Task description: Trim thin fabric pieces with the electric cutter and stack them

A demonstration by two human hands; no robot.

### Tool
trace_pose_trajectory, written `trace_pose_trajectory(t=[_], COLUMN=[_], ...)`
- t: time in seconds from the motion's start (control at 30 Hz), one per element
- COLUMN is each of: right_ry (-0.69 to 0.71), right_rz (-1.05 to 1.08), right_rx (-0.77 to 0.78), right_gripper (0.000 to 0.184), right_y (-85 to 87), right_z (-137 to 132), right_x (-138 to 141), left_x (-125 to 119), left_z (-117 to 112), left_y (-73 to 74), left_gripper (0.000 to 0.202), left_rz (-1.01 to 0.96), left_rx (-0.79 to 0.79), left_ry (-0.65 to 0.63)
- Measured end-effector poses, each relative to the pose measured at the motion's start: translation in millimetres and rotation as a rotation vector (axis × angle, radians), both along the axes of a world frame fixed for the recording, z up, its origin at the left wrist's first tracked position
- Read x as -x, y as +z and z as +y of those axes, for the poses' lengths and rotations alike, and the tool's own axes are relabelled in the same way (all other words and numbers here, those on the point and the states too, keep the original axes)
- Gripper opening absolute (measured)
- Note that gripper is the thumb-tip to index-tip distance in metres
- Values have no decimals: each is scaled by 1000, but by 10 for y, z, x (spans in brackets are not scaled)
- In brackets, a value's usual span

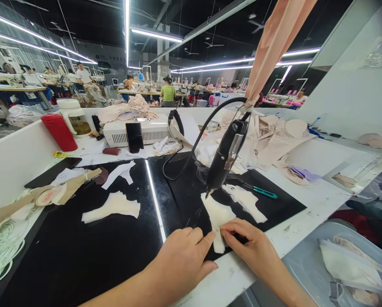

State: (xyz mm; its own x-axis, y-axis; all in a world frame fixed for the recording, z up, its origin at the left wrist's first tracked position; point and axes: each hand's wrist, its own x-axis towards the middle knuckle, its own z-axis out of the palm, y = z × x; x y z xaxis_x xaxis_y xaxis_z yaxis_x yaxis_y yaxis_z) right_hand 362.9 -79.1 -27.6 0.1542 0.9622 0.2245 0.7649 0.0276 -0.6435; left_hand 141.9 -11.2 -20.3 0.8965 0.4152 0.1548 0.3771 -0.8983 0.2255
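Observation:
A cream fabric piece lies on the black work surface, its lower end between my hands. My left hand rests beside it, index finger stretched out and touching its left edge. With thumb and index finger, my right hand pinches the right edge of the same piece. A black hand-held power tool hangs above, its tip close to the fabric's upper end. To the right lie another white cut piece and a teal-handled tool. A second cream piece lies to the left.
At the back stand a white machine box, a phone, a red bottle and a jug. Pale cord lies at left. Beige fabric is heaped at back right. A grey tub stands right.

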Motion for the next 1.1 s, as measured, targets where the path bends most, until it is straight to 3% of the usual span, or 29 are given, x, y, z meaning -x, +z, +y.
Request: trace_pose_trajectory(t=[0.43, 0.63, 0.83, 1.1], right_ry=[-11, 4, 34, 12], right_rz=[70, 62, 45, 85], right_rx=[9, 19, 18, -14], right_gripper=[24, 22, 21, 23], right_y=[19, 26, 8, 64], right_z=[6, 5, -8, 21], right_x=[9, 12, 7, 9], left_x=[10, -1, -24, -25], left_z=[-20, -19, -8, -9], left_y=[-52, -85, -71, -50], left_gripper=[35, 39, 46, 38], left_rz=[-108, -101, 8, -58], left_rx=[-134, -276, -197, -40], left_ry=[-13, -58, -32, 2])
